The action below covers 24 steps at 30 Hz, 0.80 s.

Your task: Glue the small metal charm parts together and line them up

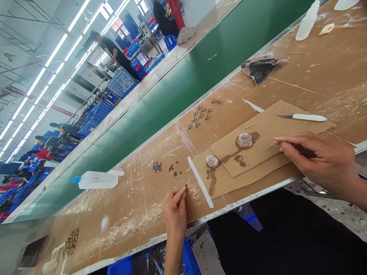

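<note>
My left hand (175,210) is low over the table, thumb and forefinger pinched on a small dark round piece (186,185). Just beyond it lie several similar small dark pieces (175,169) and a cluster of blue-and-gold small parts (156,167). To the right, my right hand (321,160) hovers over the cardboard sheet (266,152) with its fingertips pinched; whatever they hold is too small to make out. On the cardboard are a small clear cup (244,140) and a round whitish lid-like disc (212,161), with dark wet stains around them.
A white-handled knife (309,117) lies on the cardboard. Behind it are rows of blue-and-gold parts (199,114) and a dark cloth (261,68). A white bottle (98,180) lies left, near a pile of small parts (70,243). A green conveyor belt (160,110) runs behind; people work beyond.
</note>
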Each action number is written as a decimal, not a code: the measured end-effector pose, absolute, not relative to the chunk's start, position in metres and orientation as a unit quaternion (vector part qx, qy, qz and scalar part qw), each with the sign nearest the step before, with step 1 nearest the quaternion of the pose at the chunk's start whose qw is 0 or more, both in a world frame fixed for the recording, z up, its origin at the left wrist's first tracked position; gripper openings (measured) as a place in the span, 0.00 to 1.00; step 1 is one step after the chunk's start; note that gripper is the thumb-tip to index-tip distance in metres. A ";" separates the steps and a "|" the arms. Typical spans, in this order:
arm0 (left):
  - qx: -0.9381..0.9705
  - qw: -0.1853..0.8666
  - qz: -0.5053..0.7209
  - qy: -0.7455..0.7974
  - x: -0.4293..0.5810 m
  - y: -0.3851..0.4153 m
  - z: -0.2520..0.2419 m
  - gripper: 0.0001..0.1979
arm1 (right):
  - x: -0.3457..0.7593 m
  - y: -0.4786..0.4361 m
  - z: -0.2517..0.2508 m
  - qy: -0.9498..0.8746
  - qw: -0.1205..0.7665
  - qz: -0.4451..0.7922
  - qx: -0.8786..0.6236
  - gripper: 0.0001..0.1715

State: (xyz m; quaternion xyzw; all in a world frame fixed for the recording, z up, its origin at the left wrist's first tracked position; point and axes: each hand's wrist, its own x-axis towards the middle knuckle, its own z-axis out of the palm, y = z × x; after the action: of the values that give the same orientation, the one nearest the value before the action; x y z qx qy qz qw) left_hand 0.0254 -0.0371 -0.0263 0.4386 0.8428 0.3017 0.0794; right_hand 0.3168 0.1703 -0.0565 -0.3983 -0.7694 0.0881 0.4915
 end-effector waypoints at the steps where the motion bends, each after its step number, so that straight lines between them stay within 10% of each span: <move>1: 0.431 0.078 0.303 0.846 0.023 -0.037 -0.026 0.13 | 0.316 0.170 -0.057 -0.768 0.491 0.090 -0.401 0.08; 24: 0.352 0.046 0.125 0.927 -0.113 0.012 -0.008 0.12 | 0.316 0.171 -0.054 -0.768 0.491 0.092 -0.400 0.10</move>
State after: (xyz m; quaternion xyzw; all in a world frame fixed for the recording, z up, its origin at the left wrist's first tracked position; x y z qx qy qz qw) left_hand -0.1129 0.0122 -0.0082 0.3517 0.9266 0.1250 0.0465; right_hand 0.3164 0.1706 -0.0537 -0.4004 -0.7683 0.0925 0.4907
